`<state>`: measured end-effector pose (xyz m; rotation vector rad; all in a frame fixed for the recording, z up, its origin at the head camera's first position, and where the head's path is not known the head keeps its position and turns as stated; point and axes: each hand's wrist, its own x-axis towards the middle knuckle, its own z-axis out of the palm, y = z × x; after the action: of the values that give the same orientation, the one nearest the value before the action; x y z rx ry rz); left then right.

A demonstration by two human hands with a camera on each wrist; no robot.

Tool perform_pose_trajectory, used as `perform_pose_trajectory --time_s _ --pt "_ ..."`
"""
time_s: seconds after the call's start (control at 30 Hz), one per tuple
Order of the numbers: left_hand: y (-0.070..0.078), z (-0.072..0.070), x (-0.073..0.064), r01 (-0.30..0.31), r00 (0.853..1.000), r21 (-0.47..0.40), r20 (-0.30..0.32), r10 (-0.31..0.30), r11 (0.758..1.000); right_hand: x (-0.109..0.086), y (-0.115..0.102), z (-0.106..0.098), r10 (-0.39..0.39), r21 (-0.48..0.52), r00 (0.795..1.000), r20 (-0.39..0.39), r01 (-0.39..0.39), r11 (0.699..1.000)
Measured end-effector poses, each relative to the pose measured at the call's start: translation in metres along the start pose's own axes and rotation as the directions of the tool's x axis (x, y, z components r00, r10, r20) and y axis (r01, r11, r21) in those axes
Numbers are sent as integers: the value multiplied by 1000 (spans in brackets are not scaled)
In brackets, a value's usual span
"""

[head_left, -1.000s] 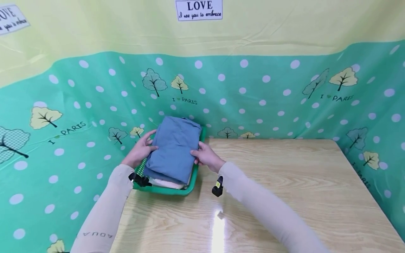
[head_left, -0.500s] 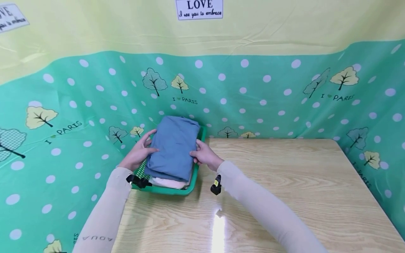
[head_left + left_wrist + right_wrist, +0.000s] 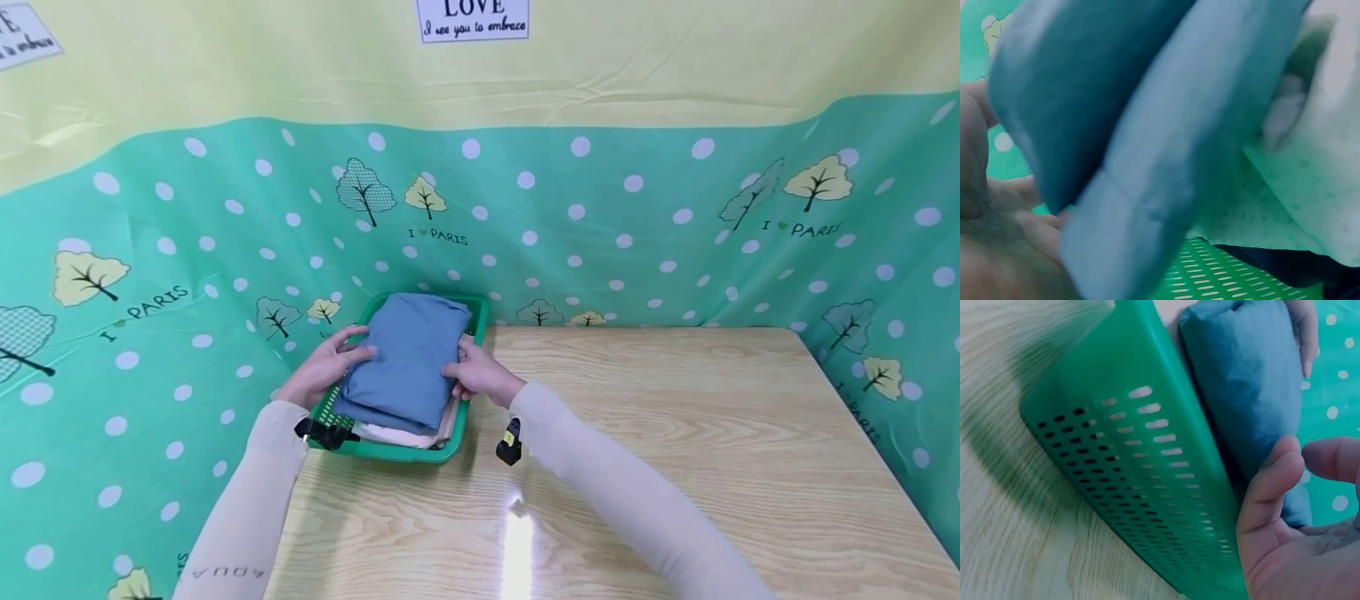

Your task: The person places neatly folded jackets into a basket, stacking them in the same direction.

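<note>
A folded blue garment [image 3: 408,358] lies over the top of a green slotted plastic basket [image 3: 420,455]. My left hand [image 3: 324,367] holds the garment's left side, thumb on top. On the opposite side my right hand [image 3: 480,371] pinches the edge, its fingertips partly hidden below the cloth. Beneath the blue layers, white and pinkish cloth [image 3: 397,436] shows inside the basket. The left wrist view shows the thick folds of the blue garment [image 3: 1147,187] hanging beside a pale printed cloth [image 3: 1310,194]. In the right wrist view the blue garment [image 3: 1241,381] sits just inside the basket's rim.
The basket stands at the back left corner of a wood-grain table [image 3: 637,450], close to a green dotted curtain [image 3: 600,242] that hangs along the back and both sides. A black wrist camera [image 3: 510,443] hangs below the right forearm.
The blue garment has come down lower into the basket, and the basket's back rim now shows behind it. Both hands moved down with it, the right one slightly leftward.
</note>
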<state>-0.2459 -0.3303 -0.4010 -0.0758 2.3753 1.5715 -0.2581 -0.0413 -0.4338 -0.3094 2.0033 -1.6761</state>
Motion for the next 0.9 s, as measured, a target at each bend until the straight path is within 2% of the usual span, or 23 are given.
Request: perform_pose_trajectory --time_s 0.1,0.17,0.27,0.33,0.43,0.53,0.6,0.67,0.77,0.83,0.9 --pt "1 1 -5 3 999 124 48 -9 992 -3 -1 1 9 -10 1000 1 -9 1000" --pt "3 2 -8 -8 998 208 64 -5 978 -5 -2 2 8 -22 1000 -5 -8 1000" --pt "4 6 -11 -23 999 308 52 8 951 -8 -3 4 -11 -59 999 -40 9 998" --pt "5 9 -12 -40 999 364 36 29 931 -9 -3 5 -42 -130 995 -91 30 991" --pt "6 16 -13 -82 996 465 7 89 882 -10 -1 9 -117 -268 979 -169 68 961" --pt "8 22 -14 -133 986 558 -9 167 819 -13 3 14 -202 -418 957 -207 101 903" --pt "10 26 -14 -152 979 608 -16 204 779 -15 5 18 -265 -523 942 -205 123 843" --pt "11 30 -14 -162 974 641 -18 226 750 -18 8 23 -321 -624 927 -195 136 770" --pt "11 36 -14 -169 973 661 -7 232 731 -20 12 29 -386 -742 905 -178 134 657" --pt "10 39 -14 -172 974 668 6 226 724 -21 14 33 -404 -783 901 -159 134 608" --pt "7 40 -14 -177 974 676 18 224 716 -22 16 36 -404 -808 904 -139 132 574"
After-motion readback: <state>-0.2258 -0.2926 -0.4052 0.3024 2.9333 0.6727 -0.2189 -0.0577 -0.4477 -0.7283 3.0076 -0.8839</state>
